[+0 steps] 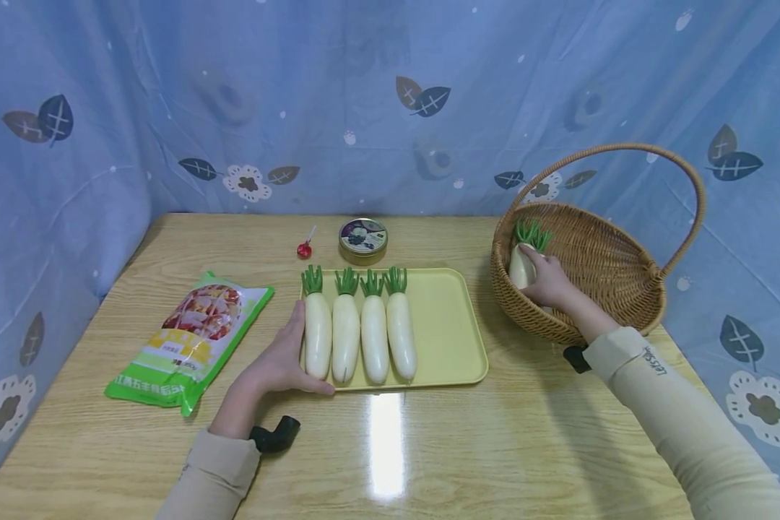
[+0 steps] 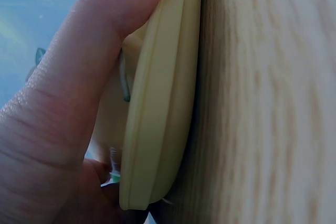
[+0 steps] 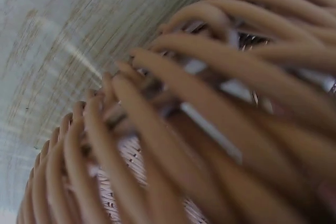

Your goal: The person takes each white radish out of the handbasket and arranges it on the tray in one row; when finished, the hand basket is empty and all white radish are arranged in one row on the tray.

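Note:
Several white radishes (image 1: 346, 336) with green stem tops lie side by side on the left part of a yellow tray (image 1: 448, 325). My left hand (image 1: 282, 365) holds the tray's near left corner, its thumb (image 2: 113, 17) bent over the front rim and its fingers along the left side. At the right, my right hand (image 1: 549, 280) reaches into a wicker basket (image 1: 598, 260) and grips a white radish (image 1: 521, 269), green top pointing away, against the basket's left wall. Woven rim strands (image 3: 173, 103) fill the right wrist view and hide that hand.
A green-edged food bag (image 1: 191, 343) lies left of the tray. Behind the tray are a round tin (image 1: 362, 240) and a red lollipop (image 1: 304, 249). The basket's tall handle (image 1: 624, 146) arches above it. A blue patterned curtain (image 1: 364, 108) hangs along the wooden table's far edge.

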The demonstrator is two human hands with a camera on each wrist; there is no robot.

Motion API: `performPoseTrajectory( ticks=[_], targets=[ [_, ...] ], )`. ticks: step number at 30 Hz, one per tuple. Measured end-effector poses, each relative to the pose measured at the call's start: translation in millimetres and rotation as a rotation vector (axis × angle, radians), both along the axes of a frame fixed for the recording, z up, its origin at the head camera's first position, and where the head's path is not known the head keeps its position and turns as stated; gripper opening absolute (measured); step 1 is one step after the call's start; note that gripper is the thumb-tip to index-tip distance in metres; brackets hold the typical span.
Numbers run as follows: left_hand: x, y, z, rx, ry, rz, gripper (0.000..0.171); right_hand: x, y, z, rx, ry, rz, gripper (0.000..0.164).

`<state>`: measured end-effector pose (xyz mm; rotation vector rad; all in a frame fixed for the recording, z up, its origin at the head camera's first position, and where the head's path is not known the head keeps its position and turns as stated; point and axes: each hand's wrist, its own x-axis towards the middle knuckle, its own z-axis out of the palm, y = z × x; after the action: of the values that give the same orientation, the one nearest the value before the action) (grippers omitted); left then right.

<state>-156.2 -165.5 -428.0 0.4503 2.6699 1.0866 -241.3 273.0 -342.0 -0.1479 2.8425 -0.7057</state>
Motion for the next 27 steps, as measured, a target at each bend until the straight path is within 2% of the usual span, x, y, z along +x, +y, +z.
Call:
performPoseTrajectory(
  ticks=[7,14,18,22,27],
  targets=[
    [0.9,0.7,0.1,0.001,-0.009,0.009,0.15,2.3,4.0,4.4,-0.067,-0.013,-0.013,0.092],
    [0.7,0.2,0.0,0.0,-0.008,0.011,0.15,8.3,3.9,12.4,-0.339,-0.172,-0.086,0.09],
    [0.7,0.0,0.7,0.001,-0.008,0.011,0.15,9.3,3.9,14.2,-0.423,-0.217,-0.11,0.09],
    [1.2,0.6,1.3,-0.003,-0.011,0.011,0.15,11.4,5.2,15.8,-0.492,-0.235,-0.131,0.091],
    [1.9,1.2,1.4,-0.008,-0.02,0.018,0.15,14.7,7.5,16.9,-0.531,-0.205,-0.128,0.093]
  ],
)
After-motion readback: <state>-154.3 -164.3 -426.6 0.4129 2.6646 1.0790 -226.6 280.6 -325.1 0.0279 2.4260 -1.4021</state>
